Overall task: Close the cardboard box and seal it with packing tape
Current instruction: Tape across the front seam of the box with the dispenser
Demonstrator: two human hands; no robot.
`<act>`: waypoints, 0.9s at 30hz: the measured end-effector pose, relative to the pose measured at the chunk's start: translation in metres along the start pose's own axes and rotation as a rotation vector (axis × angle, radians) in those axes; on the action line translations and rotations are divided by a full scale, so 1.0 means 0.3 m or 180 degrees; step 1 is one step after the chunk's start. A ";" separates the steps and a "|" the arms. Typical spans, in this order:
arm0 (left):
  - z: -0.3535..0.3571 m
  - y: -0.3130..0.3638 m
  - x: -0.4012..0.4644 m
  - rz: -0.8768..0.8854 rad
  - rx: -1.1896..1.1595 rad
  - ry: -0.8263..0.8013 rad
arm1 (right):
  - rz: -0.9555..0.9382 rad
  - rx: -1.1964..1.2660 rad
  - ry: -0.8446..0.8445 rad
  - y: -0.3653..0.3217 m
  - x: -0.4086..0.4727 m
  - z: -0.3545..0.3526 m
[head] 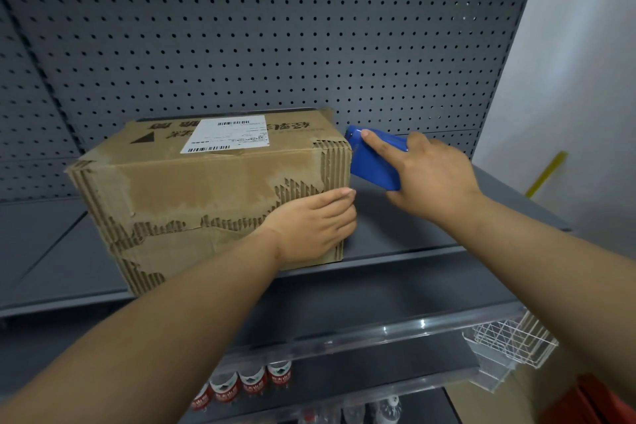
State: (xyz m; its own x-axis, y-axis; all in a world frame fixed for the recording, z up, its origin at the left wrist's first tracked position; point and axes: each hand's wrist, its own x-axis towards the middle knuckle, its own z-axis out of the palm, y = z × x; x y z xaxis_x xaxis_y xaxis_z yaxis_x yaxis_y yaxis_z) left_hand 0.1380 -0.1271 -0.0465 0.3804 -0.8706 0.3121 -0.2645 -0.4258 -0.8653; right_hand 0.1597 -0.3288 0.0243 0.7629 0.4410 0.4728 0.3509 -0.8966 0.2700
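A worn cardboard box (206,189) with a white shipping label on top sits closed on a grey metal shelf (430,217). Its outer paper is torn away in places, baring the corrugation. My left hand (316,227) presses against the box's front face near its right corner, fingers curled at the edge. My right hand (426,179) grips a blue tape dispenser (373,162), index finger stretched along its top. The dispenser's front end touches the box's upper right corner. No tape strip can be made out.
A grey pegboard panel (275,45) backs the shelf. Lower shelves hold water bottles (251,382) with red labels. A white wire basket (509,344) hangs at the lower right. A white wall and a yellow strip (547,172) stand to the right.
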 end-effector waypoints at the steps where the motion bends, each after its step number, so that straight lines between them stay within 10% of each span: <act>1: -0.002 0.001 0.002 0.0004 -0.0001 -0.0007 | 0.0009 0.0003 0.0000 0.002 0.000 -0.005; 17: -0.113 -0.010 -0.127 -0.0089 -0.0770 -0.0174 | 0.0482 0.0350 0.0446 -0.007 -0.053 -0.177; 27: -0.220 0.037 -0.566 -0.2653 -0.0811 -0.0925 | 0.0404 0.0552 0.0631 -0.211 -0.096 -0.289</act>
State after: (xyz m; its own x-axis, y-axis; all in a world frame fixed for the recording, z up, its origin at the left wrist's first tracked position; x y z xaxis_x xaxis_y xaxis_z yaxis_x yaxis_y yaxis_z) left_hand 0.0120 -0.0002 -0.0833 0.7343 -0.1760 0.6556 0.0211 -0.9594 -0.2812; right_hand 0.0684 -0.2811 0.0663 0.6915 0.3089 0.6530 0.3601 -0.9310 0.0591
